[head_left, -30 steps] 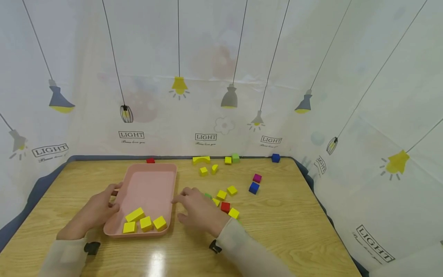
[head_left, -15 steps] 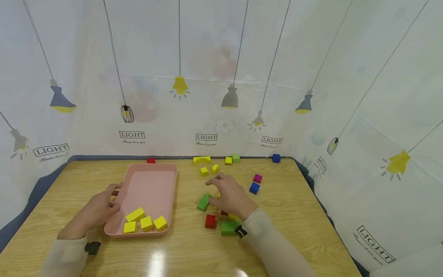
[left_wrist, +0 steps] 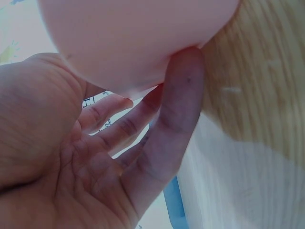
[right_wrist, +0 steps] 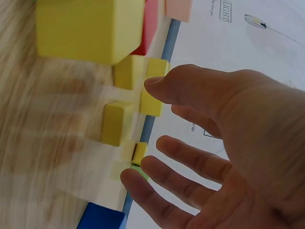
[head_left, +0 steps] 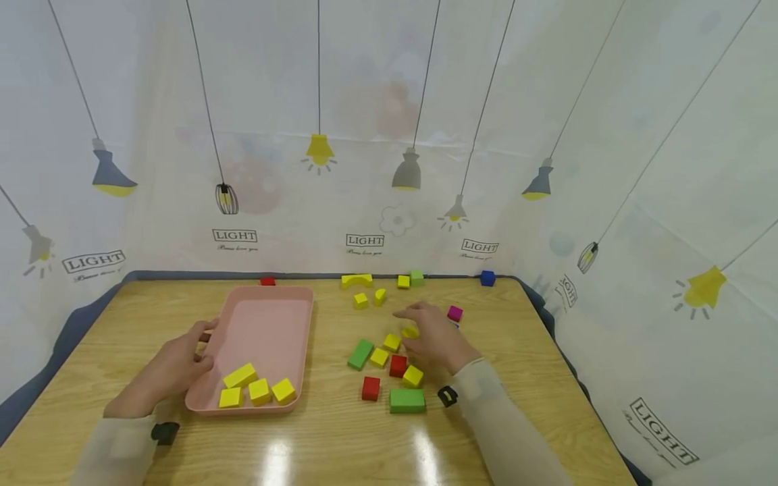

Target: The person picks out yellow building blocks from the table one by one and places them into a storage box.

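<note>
In the head view, my left hand point(head_left: 171, 368) holds the left edge of a pink tray point(head_left: 267, 331). A finger presses the tray's outer side point(left_wrist: 143, 43) in the left wrist view; the thumb's tip is hidden there. Several yellow blocks point(head_left: 259, 391) lie in the tray's near end. My right hand point(head_left: 439, 335) hovers over the loose blocks, fingers spread and nothing between them. Closest to it is a yellow block point(head_left: 410, 332), partly covered by the hand. In the right wrist view, the thumb and fingers point(right_wrist: 167, 205) stand apart from the yellow blocks point(right_wrist: 117, 122).
Green blocks point(head_left: 408, 401), red blocks point(head_left: 371, 389) and more yellow blocks point(head_left: 412, 376) lie right of the tray. A magenta block point(head_left: 455, 313) is beyond the right hand. Along the back edge sit a yellow arch block point(head_left: 356, 281) and a dark blue block point(head_left: 487, 278).
My right hand has moved from the tray's right edge over to the loose blocks on the right, uncovering green and red ones. The left hand and tray have stayed in place.
</note>
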Motion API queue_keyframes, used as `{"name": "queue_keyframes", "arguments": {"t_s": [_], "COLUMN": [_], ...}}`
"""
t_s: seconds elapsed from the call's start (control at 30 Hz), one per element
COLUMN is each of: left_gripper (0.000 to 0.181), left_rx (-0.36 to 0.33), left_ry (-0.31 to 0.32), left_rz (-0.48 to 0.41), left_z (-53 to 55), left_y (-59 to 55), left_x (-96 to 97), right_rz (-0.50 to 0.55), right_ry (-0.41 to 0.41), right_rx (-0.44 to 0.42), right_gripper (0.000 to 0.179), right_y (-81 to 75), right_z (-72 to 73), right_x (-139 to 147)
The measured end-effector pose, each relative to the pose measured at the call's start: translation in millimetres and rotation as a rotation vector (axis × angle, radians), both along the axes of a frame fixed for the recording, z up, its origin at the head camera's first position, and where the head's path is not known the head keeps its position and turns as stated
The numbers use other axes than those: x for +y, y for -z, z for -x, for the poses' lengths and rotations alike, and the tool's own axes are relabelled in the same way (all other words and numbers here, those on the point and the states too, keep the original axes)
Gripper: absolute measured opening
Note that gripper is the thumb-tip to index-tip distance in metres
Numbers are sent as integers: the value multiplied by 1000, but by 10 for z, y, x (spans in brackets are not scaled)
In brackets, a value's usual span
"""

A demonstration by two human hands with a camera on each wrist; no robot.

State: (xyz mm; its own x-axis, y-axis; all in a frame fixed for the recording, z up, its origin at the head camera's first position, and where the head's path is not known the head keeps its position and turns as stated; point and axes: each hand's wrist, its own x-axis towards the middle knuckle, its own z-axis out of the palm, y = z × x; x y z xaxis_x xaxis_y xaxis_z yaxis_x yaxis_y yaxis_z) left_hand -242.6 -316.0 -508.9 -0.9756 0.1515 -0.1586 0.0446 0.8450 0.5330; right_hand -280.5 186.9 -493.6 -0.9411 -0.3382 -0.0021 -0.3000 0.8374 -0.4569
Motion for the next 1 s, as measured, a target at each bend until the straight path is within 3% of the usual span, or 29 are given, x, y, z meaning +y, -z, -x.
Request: {"name": "queue_keyframes", "arguments": {"t_s": [0.23, 0.43, 0.63, 1.0], "left_gripper": [82, 81, 81, 83], "left_rx": [1, 11, 19, -17], "left_ry": [-5, 4, 1, -19], "left_rz": [1, 7, 16, 15], "left_z": [7, 8, 17, 28], "left_y": [-11, 5, 9, -22], "left_x": [-15, -8, 1, 8], "right_rz": [-25, -38, -60, -63], "right_ry": [-20, -33, -18, -4], "right_rx": [-27, -41, -48, -47], "right_gripper": [55, 42, 31, 30], "right_y": [108, 164, 180, 160], "right_z": [67, 91, 103, 76], "right_x": [47, 63, 61, 50]}}
